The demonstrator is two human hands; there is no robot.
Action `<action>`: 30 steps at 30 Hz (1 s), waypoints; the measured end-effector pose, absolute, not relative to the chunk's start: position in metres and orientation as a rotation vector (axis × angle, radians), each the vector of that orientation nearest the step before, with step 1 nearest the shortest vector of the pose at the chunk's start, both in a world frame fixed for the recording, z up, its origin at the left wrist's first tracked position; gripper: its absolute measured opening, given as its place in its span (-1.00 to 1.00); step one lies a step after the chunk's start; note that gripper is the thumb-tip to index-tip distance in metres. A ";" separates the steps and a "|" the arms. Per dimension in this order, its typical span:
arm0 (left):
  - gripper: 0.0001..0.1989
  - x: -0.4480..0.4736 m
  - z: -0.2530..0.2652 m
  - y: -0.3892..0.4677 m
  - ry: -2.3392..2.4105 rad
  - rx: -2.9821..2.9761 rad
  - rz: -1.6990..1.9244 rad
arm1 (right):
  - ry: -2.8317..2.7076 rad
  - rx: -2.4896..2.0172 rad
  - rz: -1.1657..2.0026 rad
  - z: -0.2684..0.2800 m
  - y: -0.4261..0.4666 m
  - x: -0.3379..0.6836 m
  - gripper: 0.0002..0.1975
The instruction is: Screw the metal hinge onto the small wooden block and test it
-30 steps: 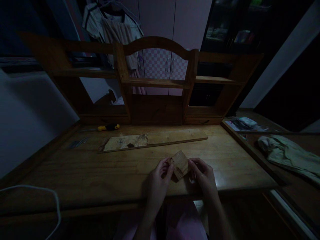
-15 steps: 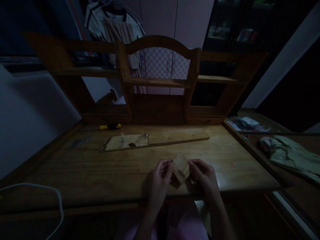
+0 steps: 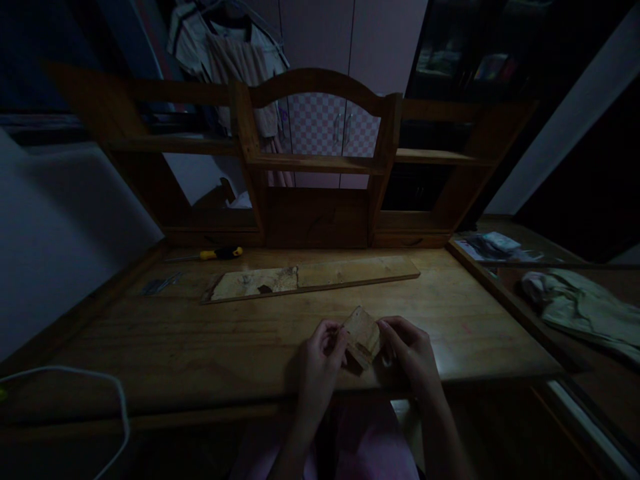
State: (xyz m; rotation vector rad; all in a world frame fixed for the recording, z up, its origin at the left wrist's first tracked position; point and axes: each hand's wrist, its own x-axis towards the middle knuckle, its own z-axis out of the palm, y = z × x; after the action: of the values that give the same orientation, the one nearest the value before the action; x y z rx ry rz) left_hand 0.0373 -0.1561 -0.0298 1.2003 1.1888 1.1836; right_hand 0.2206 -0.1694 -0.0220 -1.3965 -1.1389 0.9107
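Note:
Between my hands is a small, roughly square piece of wood [image 3: 362, 329], one corner pointing away from me, with a broken, layered near edge. My left hand [image 3: 324, 357] pinches its left side between thumb and fingers. On the opposite side, my right hand [image 3: 409, 347] grips the right corner with thumb and forefinger. Beyond them a long wooden board [image 3: 320, 277] lies across the desk, its left half stained and its surface chipped. The piece's underside is hidden from me.
A yellow and black screwdriver [image 3: 221, 253] lies at the back left of the wooden desk [image 3: 240, 360], near several thin metal pieces [image 3: 161, 284]. Behind rises a wooden shelf unit [image 3: 320, 164]. A white cable [image 3: 120, 400] hangs at the front left; cloth [image 3: 575, 307] lies at right.
The small piece of wood has tilted slightly between my fingers, showing more of its layered near edge. Both hands stay almost in place.

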 end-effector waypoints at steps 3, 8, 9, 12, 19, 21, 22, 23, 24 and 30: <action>-0.67 0.039 -0.028 -0.157 1.141 1.154 1.182 | -1.142 -1.387 0.880 -0.019 -0.170 0.220 -0.71; -0.63 0.040 -0.024 -0.155 1.082 1.032 1.234 | -1.110 -1.323 0.894 -0.017 -0.170 0.220 -0.71; -0.62 0.039 -0.024 -0.155 1.087 1.005 1.255 | -1.102 -1.294 0.917 -0.017 -0.171 0.220 -0.69; -0.60 0.037 -0.024 -0.153 1.090 0.934 1.287 | -1.135 -1.258 0.985 -0.017 -0.171 0.218 -0.59; -0.63 0.036 -0.022 -0.154 1.009 0.969 1.230 | -1.319 -1.307 1.034 -0.019 -0.172 0.215 -0.49; -0.64 0.036 -0.022 -0.154 1.002 0.990 1.211 | -1.314 -1.310 1.036 -0.020 -0.172 0.216 -0.51; -0.64 0.037 -0.023 -0.153 1.001 0.996 1.210 | -1.307 -1.306 1.043 -0.021 -0.172 0.217 -0.51; -0.65 0.037 -0.023 -0.153 1.000 1.001 1.213 | -1.299 -1.300 1.050 -0.021 -0.172 0.217 -0.52; -0.65 0.037 -0.024 -0.153 1.003 1.003 1.217 | -1.294 -1.294 1.059 -0.021 -0.172 0.217 -0.52; -0.66 0.038 -0.023 -0.153 0.999 1.013 1.221 | -1.303 -1.270 1.047 -0.023 -0.172 0.219 -0.58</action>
State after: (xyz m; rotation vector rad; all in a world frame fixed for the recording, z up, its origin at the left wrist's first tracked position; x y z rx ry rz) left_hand 0.0381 -0.1532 -0.0233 1.0134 0.9993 1.2206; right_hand 0.2193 -0.1725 -0.0229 -1.2704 -1.3028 1.0473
